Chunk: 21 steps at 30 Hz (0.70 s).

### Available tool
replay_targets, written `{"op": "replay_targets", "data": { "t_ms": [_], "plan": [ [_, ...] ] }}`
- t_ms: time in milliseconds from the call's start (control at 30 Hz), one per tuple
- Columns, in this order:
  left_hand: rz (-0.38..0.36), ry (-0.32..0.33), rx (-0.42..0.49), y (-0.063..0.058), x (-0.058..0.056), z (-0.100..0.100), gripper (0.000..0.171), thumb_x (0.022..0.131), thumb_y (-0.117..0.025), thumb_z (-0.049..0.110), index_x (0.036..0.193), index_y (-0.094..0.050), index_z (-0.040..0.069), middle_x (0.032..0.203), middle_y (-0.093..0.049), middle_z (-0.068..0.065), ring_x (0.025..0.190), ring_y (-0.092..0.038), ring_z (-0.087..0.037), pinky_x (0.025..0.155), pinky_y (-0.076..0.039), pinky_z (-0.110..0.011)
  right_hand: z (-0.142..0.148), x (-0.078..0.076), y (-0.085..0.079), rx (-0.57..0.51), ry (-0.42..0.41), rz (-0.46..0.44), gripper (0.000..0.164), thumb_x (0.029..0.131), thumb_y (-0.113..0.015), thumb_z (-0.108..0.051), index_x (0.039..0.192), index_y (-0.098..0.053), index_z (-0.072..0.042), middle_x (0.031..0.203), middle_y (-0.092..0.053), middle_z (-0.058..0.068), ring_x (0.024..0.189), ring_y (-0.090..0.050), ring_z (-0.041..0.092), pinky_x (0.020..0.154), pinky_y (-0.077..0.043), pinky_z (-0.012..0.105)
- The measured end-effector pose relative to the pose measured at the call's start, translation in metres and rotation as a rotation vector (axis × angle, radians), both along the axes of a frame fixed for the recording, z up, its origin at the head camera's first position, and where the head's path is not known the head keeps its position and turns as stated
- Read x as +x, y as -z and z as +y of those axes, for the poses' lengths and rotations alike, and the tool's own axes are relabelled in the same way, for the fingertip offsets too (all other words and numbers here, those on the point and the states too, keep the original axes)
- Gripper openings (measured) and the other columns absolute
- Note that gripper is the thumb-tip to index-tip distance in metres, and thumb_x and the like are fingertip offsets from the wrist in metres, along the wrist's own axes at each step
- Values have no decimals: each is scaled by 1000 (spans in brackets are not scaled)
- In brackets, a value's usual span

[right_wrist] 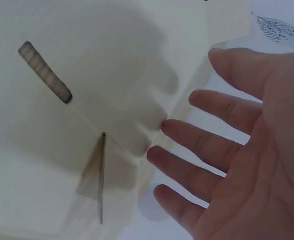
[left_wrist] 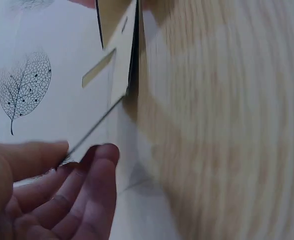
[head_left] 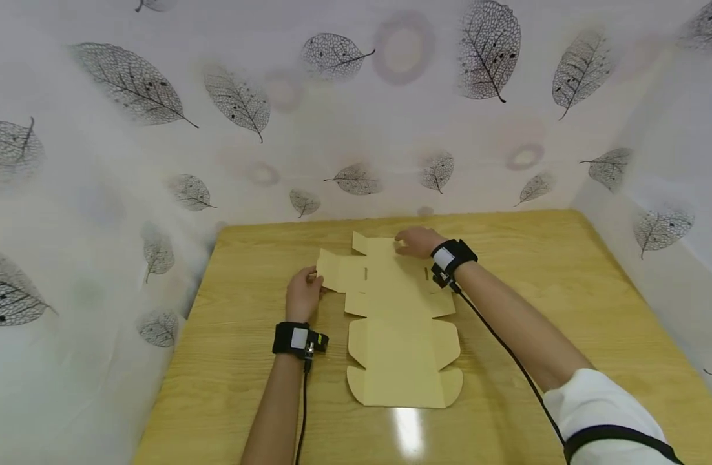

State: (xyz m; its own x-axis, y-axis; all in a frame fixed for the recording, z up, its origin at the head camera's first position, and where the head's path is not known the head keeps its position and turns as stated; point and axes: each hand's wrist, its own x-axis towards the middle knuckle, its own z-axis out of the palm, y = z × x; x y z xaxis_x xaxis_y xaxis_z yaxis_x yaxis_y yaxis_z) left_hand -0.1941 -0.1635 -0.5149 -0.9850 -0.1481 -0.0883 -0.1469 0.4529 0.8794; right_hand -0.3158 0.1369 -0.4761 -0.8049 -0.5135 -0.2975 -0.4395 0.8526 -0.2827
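Die-cut cardboard box blank [head_left: 398, 316], unfolded and flat on the wooden table [head_left: 565, 290], stretching from between the two hands back toward the wearer. Left hand [head_left: 302, 294] at the blank's left side flap [head_left: 337, 274], fingers [left_wrist: 94, 172] curled at its edge and lifting it slightly, probably to start a fold; whether truly pinched or only touched, hard to tell. Right hand [head_left: 418, 241] on the far end of the blank, fingers [right_wrist: 196, 137] straight and spread, resting on the card, apparently to keep the sheet from sliding. A narrow slot [right_wrist: 45, 73] in the panel just beside that hand. Black wrist straps with cables on both forearms. Beyond the hands, leaf-patterned white sheeting [head_left: 356, 110] walling in the table.
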Motion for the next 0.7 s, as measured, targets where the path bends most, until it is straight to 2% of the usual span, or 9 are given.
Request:
{"op": "replay_targets", "data": {
  "t_ms": [133,233,333,500,567,633,700],
  "plan": [
    [-12,-35,194,5,-1,3,40,105,-58,2,144,-56,-8,120,-69,-34,83,-77,-31,73,-65,-30,9,-13,18,19,30,28,48,107,-59,-28,149,-56,-4,153,-56,24,135,-57,47,112,-47,66],
    [-9,-41,245,5,-1,3,41,106,-57,4,146,-55,-6,121,-69,-31,84,-76,-26,73,-64,-27,15,-24,27,16,51,76,48,106,-62,-29,148,-57,-6,149,-60,23,131,-61,45,107,-51,64],
    [22,-18,249,5,0,4,40,107,-56,5,146,-55,-6,120,-69,-31,88,-75,-35,75,-63,-31,18,-31,31,-24,75,96,49,104,-66,-29,146,-59,-6,144,-64,21,127,-64,41,106,-52,61],
    [68,2,243,5,-1,5,39,107,-57,6,144,-57,-4,119,-69,-30,96,-75,-44,73,-60,-31,16,-34,18,-140,103,116,39,102,-69,-25,132,-68,0,129,-72,23,117,-68,40,100,-56,55],
    [76,10,259,5,-3,6,39,107,-58,7,144,-58,-2,120,-70,-29,99,-74,-45,76,-61,-33,16,-32,9,-191,114,127,32,104,-66,-23,125,-70,1,122,-73,23,107,-70,38,95,-57,52],
    [87,24,280,4,-5,6,39,107,-58,9,145,-58,-1,123,-69,-30,102,-73,-46,83,-63,-40,14,-29,-5,-232,129,136,28,106,-63,-22,121,-69,2,116,-74,24,99,-69,37,90,-57,51],
    [86,34,259,1,-9,6,39,108,-58,14,145,-58,1,125,-69,-28,109,-72,-43,92,-61,-46,12,-26,-16,-252,136,162,27,108,-61,-22,121,-68,0,114,-74,23,95,-69,35,89,-56,51]
  ]
}}
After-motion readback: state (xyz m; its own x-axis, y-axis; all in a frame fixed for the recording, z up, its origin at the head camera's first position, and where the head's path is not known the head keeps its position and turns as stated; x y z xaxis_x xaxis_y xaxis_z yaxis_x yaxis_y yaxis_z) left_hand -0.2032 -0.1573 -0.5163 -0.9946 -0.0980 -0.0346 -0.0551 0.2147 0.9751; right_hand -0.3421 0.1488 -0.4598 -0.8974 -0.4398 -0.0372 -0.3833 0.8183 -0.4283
